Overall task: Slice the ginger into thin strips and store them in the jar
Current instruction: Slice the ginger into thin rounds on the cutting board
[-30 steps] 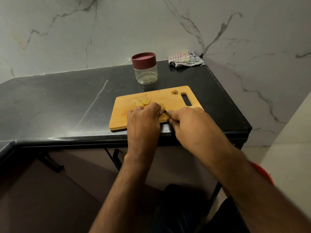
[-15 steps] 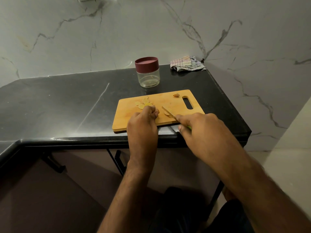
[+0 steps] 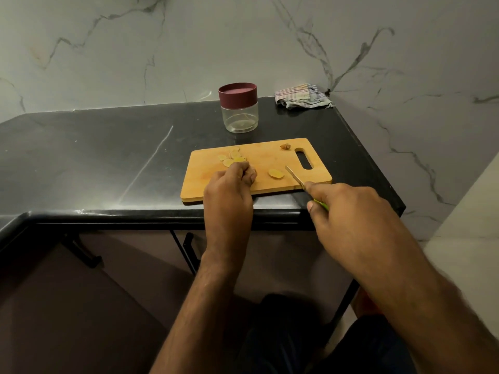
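Ginger slices [image 3: 232,158] lie near the cutting board's [image 3: 210,184] far-left corner, one slice [image 3: 276,173] mid-board. Left hand [image 3: 229,190], fingers curled, rests beside them; contents unclear. Right hand [image 3: 348,211] grips a knife [image 3: 294,177]. Lidded jar [image 3: 239,107] stands behind on the worktop [image 3: 108,157].

No readable text, labels, brands or numbers can be made out anywhere, not on the jar [image 3: 238,107], the cutting board [image 3: 259,168] or the cloth [image 3: 302,99].
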